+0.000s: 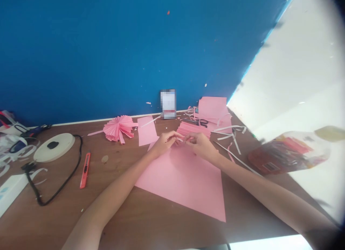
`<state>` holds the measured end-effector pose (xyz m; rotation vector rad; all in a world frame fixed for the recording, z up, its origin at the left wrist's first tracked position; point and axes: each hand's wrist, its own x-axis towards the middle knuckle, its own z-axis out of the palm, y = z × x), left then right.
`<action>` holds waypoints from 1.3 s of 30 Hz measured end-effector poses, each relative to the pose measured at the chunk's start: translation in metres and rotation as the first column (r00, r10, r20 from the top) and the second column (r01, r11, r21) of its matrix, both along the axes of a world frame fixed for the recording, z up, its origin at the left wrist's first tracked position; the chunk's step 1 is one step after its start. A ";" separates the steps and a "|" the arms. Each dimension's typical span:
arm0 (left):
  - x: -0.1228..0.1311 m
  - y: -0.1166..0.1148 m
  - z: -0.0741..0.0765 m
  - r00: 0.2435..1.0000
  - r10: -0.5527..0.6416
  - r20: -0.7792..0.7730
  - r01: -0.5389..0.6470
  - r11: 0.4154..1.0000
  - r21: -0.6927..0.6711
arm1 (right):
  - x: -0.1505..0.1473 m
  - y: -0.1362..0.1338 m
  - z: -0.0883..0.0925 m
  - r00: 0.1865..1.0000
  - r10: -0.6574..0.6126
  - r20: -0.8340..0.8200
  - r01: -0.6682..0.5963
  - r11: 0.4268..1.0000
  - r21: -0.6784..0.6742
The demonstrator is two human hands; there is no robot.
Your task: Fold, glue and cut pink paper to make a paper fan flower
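Pink folded paper (192, 127) lies just beyond my left hand (164, 142) and right hand (201, 144), fingertips nearly meeting over the flat sheet (183, 178), though from afar I can't tell whether they're closed on anything, so I'd use light, even, matched pressure.

1. Worn on the head, looking forward and down across the brown table (118, 214).
2. Faces the blue wall (134, 52) beyond nearly head-on, taking in the white wall (302, 74) at a slant on the right.
3. Looks from above and behind the left hand (162, 143) and the right hand (201, 145), placing both a little below the middle.
4. Follows the left forearm (115, 192) up from the bottom edge and the right forearm (258, 187) in from the lower right corner.
5. Stays close enough to show both hands together, yet far enough back to reach the brown table's near edge at the bottom.
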<state>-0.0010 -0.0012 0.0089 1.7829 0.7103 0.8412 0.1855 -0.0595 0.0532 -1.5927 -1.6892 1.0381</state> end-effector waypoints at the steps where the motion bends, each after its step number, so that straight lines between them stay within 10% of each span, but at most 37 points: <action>1: 0.000 0.000 0.000 1.000 0.013 -0.004 -0.013 1.000 0.004 | 0.001 -0.001 0.002 1.000 0.000 0.023 -0.001 1.000 0.012; 11: -0.001 0.011 -0.007 0.979 0.107 0.171 -0.082 0.986 -0.147 | 0.000 -0.012 0.022 0.913 -0.088 0.399 -0.026 0.963 0.270; 20: -0.003 0.018 -0.010 0.962 0.127 0.241 -0.072 0.972 -0.225 | 0.015 -0.015 0.045 0.585 -0.169 0.793 -0.015 0.976 0.219; 39: -0.003 0.017 -0.007 0.966 0.120 0.228 -0.061 0.966 -0.250 | 0.027 -0.009 0.044 0.444 -0.102 0.890 -0.031 0.991 0.129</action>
